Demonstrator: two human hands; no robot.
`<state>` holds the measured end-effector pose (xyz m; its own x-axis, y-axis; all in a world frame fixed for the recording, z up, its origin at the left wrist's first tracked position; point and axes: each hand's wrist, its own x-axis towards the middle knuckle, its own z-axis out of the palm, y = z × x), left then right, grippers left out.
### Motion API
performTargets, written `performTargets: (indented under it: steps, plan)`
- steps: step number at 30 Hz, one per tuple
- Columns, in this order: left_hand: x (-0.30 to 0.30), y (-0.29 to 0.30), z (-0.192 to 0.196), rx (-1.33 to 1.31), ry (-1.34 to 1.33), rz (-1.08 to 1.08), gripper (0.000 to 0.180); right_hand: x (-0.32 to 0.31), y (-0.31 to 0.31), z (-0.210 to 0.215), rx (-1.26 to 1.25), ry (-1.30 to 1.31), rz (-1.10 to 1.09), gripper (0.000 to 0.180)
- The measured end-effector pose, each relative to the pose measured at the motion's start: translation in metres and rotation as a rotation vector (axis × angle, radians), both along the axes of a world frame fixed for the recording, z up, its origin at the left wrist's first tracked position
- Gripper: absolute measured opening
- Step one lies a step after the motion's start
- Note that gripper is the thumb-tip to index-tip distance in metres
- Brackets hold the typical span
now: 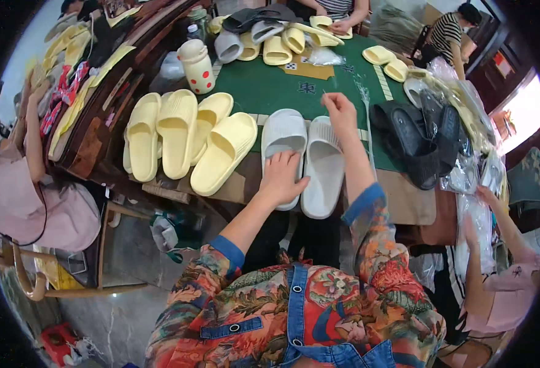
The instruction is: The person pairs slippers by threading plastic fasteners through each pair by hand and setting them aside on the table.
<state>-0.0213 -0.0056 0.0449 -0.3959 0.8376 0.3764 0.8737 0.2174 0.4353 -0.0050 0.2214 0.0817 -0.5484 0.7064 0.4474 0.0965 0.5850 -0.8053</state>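
Side by side in front of me lie two light grey slippers, the left one (281, 130) and the right one (323, 168). My left hand (280, 179) rests in the left grey slipper, fingers laid on its footbed and thumb spread across the rim towards the other slipper. Over the strap of the right grey slipper my right hand (342, 116) is raised, thumb and fingertips pinched together. Whatever is in that pinch, if anything, is too fine to make out. Several pale yellow slippers (224, 153) lie to the left of the grey pair.
More yellow and grey slippers (278, 50) are heaped at the far side of the green tabletop (264, 86). A white spotted bottle (196, 66) stands far left. Black slippers (408, 138) and plastic bags (466, 175) lie on the right. People work at the left, right and far sides.
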Motion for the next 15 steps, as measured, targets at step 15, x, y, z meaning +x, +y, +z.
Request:
performTargets:
  steps: [15]
  plan:
    - [0.005,0.06,0.004,0.051,-0.042,0.268,0.033,0.078,-0.048,-0.034,-0.153,0.476,0.061,0.012]
